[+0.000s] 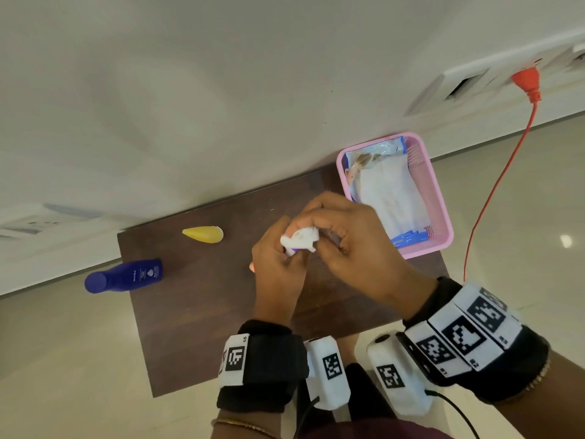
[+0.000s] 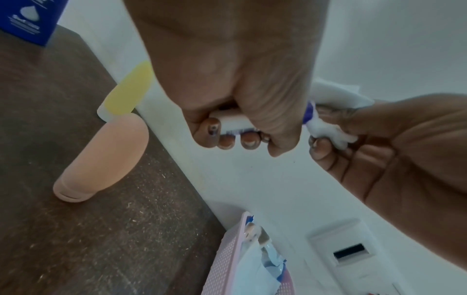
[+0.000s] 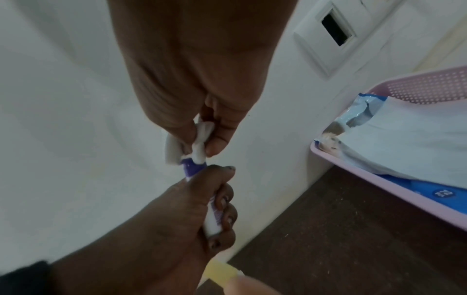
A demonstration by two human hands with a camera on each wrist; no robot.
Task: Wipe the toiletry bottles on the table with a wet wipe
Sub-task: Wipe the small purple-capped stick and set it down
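My left hand (image 1: 280, 264) grips a small white tube with a purple end (image 2: 236, 123) above the middle of the dark table (image 1: 196, 327). My right hand (image 1: 326, 231) pinches a crumpled white wet wipe (image 1: 302, 237) against the tube's purple end (image 3: 189, 166). A blue Nivea bottle (image 1: 126, 276) lies at the table's left edge. A yellow bottle (image 1: 204, 234) lies near the wall. A peach bottle (image 2: 101, 159) lies on the table below my left hand, mostly hidden in the head view.
A pink basket (image 1: 441, 201) holding a wet wipe packet (image 1: 386, 191) stands at the table's back right corner against the white wall. An orange cable (image 1: 493, 185) hangs from a wall socket to the right of the table.
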